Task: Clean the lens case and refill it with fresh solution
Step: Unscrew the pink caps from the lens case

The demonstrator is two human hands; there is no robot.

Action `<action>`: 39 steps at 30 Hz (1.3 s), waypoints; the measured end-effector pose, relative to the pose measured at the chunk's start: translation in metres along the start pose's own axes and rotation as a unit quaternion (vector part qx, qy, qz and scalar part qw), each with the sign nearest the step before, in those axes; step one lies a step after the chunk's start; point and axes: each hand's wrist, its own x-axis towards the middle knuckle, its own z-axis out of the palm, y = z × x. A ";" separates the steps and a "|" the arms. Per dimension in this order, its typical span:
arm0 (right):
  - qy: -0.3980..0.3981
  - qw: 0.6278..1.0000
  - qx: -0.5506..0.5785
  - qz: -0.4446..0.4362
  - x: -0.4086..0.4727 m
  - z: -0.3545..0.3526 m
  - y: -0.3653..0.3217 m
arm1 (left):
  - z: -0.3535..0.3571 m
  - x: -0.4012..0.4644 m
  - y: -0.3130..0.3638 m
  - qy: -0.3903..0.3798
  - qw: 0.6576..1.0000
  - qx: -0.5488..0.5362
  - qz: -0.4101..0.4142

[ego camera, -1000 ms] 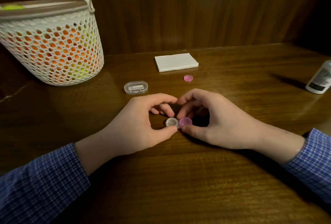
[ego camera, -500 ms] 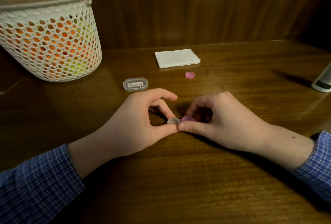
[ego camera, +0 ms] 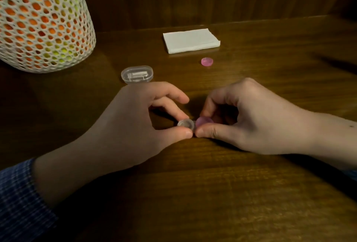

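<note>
A: What has changed since a moment ago?

B: The view has dipped and pushed in, so the basket (ego camera: 41,23) now loses its rim off the top edge and the white bottle that stood far to the right is gone from view. The hands have barely shifted; the right hand (ego camera: 257,118) has curled lower over the pink side of the lens case (ego camera: 194,123).

A: From the head view, how is the case held?

B: Between both hands, low over the table (ego camera: 193,193). The left hand (ego camera: 125,125) pinches the clear, open well between thumb and a fingertip. The right hand is clamped on the pink cap (ego camera: 204,121) next to it, thumb underneath, fingers curled on top. The two thumbs nearly meet.

A: Why that grip?

B: My judgement: the left hand steadies the body so the right can twist the cap. Whether it is going on or coming off I cannot tell.

A: And the other cap?

B: A loose pink cap (ego camera: 207,61) lies beyond the right hand's knuckles, apart from it, probably set aside to keep the clear well open.

A: What else is around?

B: A folded white tissue (ego camera: 190,40) sits farther out past that cap, likely waiting for wiping. A small clear box (ego camera: 137,74) rests just beyond the left hand's knuckles, and the basket stands well off to that hand's outer side.

A: Any solution in the well?

B: Too small and dim to tell.
</note>
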 end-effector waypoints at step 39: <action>0.058 0.998 0.019 -0.025 -0.008 0.002 0.004 | 0.002 0.000 -0.002 -0.001 0.999 -0.034 0.017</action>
